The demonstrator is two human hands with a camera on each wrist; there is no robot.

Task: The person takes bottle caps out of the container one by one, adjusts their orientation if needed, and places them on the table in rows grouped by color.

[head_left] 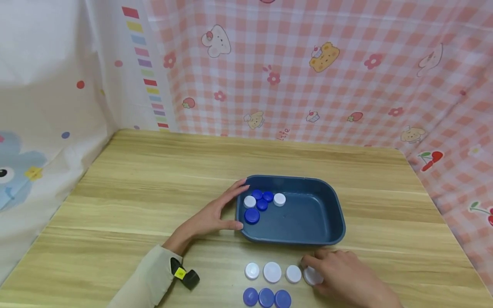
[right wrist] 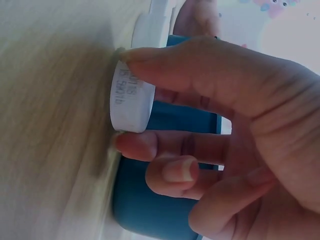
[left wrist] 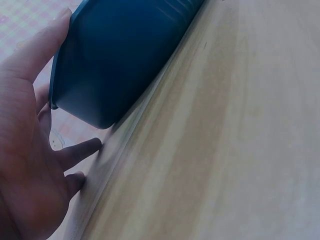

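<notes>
A dark blue plastic tub [head_left: 300, 214] stands on the table with several blue bottle caps [head_left: 252, 216] and two white bottle caps [head_left: 279, 199] inside, toward its left end. My left hand [head_left: 213, 218] holds that end, thumb at the near corner and fingers at the far corner; two lower fingers [left wrist: 80, 151] show below the rim. In front of the tub, my right hand [head_left: 343, 273] pinches a white bottle cap [right wrist: 131, 97] between thumb and finger, close to the table. Left of it lie three white caps [head_left: 272, 272], and nearer me three blue caps [head_left: 266, 297].
The wood-grain table [head_left: 154, 179] meets a pink checked cloth [head_left: 277, 85] along its back and right. White cloth [head_left: 46, 85] hangs at the left. A black strap with a yellow tag [head_left: 179, 273] sits on my left wrist.
</notes>
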